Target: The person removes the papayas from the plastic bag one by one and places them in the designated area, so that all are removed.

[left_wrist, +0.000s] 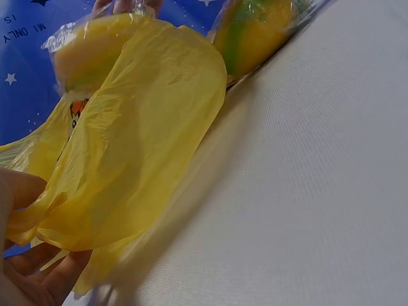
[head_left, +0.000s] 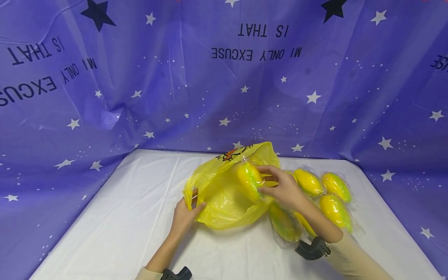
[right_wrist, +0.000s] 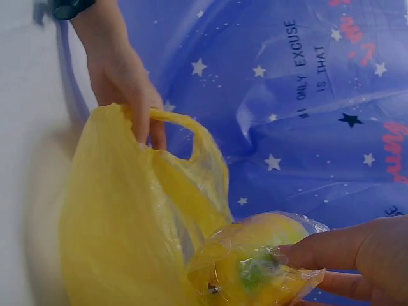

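Observation:
My left hand (head_left: 186,214) grips the edge of a yellow plastic bag (head_left: 224,202) by its handle, and the bag's mouth gapes toward me. In the right wrist view the handle loop (right_wrist: 203,137) hangs beside the left fingers. My right hand (head_left: 282,187) holds a yellow-green mango (head_left: 250,181) in clear wrapping, pinched between thumb and fingers. This mango is at the bag's mouth, overlapping the opening in the head view. Several more wrapped mangoes lie to the right, among them one (head_left: 285,223) below the right hand and one (head_left: 309,182) just beyond it.
A white cloth (head_left: 140,194) covers the table. Farther right on it lie a wrapped mango (head_left: 336,187) and, closer to me, another one (head_left: 335,212). Behind the table hangs a purple-blue curtain (head_left: 196,77) with stars and lettering. Each wrist wears a dark band (head_left: 313,249).

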`<state>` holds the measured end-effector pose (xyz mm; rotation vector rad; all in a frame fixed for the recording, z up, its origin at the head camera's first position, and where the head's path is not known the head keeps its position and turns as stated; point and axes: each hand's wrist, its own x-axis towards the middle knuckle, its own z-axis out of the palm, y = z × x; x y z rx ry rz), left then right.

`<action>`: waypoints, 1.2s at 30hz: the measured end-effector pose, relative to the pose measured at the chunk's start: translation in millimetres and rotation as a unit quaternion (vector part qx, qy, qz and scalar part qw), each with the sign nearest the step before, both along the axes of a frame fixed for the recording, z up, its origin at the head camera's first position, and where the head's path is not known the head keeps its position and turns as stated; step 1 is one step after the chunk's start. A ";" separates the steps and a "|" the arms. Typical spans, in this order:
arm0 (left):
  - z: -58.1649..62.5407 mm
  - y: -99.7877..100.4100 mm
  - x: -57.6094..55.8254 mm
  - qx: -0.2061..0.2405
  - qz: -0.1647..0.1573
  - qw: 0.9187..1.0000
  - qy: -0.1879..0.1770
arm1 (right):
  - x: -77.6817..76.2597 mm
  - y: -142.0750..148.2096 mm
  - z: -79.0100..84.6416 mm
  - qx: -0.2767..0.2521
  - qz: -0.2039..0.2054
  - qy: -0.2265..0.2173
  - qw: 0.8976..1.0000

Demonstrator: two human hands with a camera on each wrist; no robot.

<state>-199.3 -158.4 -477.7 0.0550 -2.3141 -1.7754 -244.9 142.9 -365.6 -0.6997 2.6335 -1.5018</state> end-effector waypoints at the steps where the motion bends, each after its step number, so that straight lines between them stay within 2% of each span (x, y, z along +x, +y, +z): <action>1: -0.9 0.0 -0.3 0.000 0.002 1.000 0.000 | 1.0 2.2 2.1 0.000 -0.001 0.001 1.000; 10: 2.2 1.6 -0.4 0.001 0.000 1.000 -0.004 | 10.4 19.3 12.3 -0.002 -0.027 -0.026 0.999; 13: 18.3 5.3 6.7 0.004 0.000 1.000 -0.013 | 13.5 24.6 12.9 -0.006 -0.031 -0.032 0.999; 17: 15.9 4.7 5.5 0.005 0.000 1.000 -0.015 | 16.9 32.1 14.1 -0.011 -0.029 -0.030 0.999; 20: 0.8 1.3 -1.4 0.001 -0.001 1.000 -0.003 | 18.8 38.2 14.4 -0.012 -0.030 -0.025 0.999; 23: 1.6 1.5 -0.8 -0.004 -0.002 1.000 0.003 | 20.3 44.7 13.2 -0.006 -0.039 -0.026 0.999; 36: 1.8 1.6 -0.3 -0.004 0.009 1.000 -0.011 | 29.5 74.1 9.9 0.013 -0.078 -0.042 0.996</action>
